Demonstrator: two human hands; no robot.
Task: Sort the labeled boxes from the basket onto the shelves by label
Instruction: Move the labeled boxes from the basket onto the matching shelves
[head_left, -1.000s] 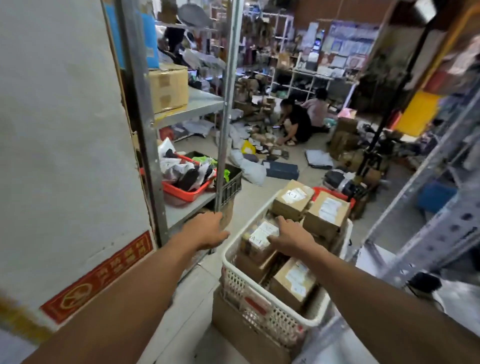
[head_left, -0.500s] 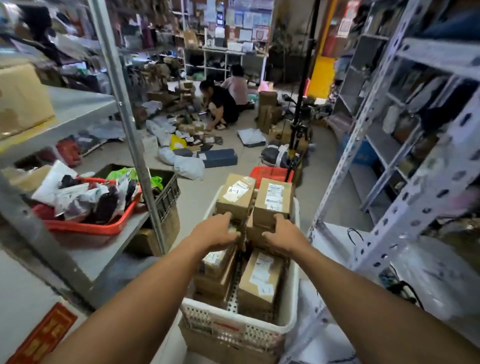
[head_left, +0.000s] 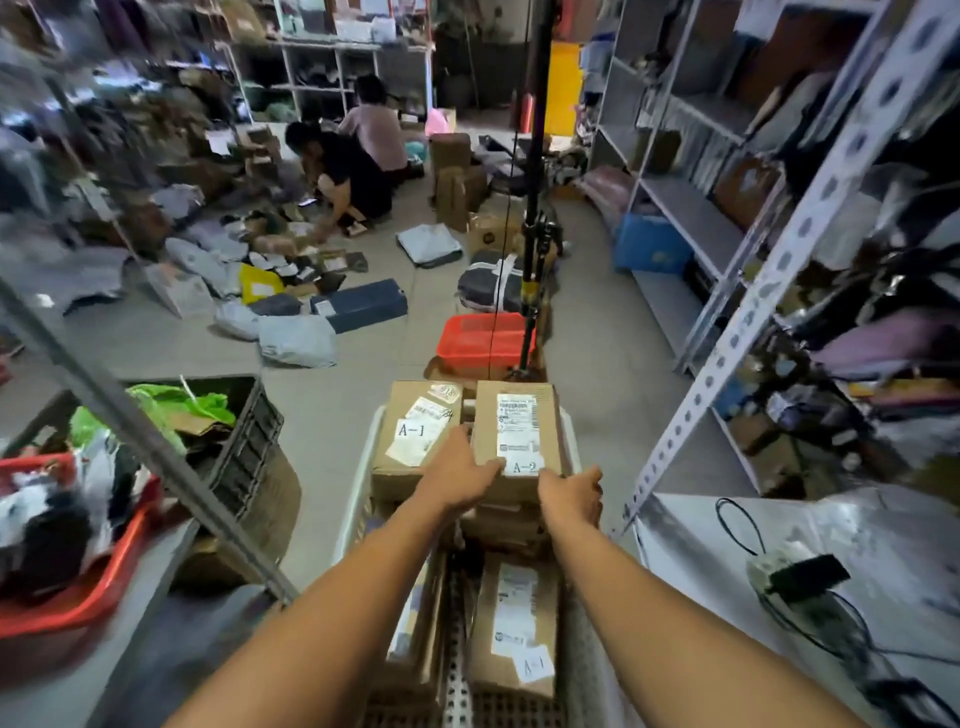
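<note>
A white plastic basket in front of me holds several brown cardboard boxes with white labels. A box marked A-2 lies on top at the far right. My left hand grips its left edge and my right hand grips its near right corner. Beside it on the left lies a box marked A-1. Another A-1 box lies lower in the basket, between my forearms. Grey metal shelves stand on the right and on the left.
A red tray of bagged items sits on the left shelf, a black crate beside it. A red basket and a black pole stand beyond my basket. Two people crouch among parcels on the floor. A cabled device lies at right.
My view has swung right, away from the wall and left shelf. My left hand came off the shelf post to the boxes. Both hands now hold the A-2 box.
</note>
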